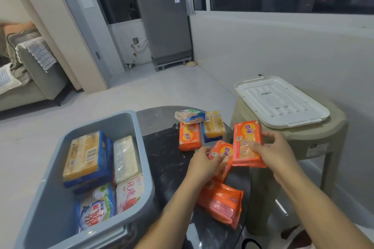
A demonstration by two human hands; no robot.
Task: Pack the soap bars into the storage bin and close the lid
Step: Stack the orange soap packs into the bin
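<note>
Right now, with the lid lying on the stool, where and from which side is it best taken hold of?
Probably by its two long rims. The white lid lies flat, underside up, on the beige stool, and its near-left and far-right corners overhang the seat. Coming from above, one hand could hook under each overhang. Both hands are busy now, each holding an orange soap bar.

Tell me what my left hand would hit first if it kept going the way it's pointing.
Probably the orange soap bar lying on the table beyond it. The left hand, already gripping an orange bar, points up and away toward that pile, though depth is hard to judge.
</note>
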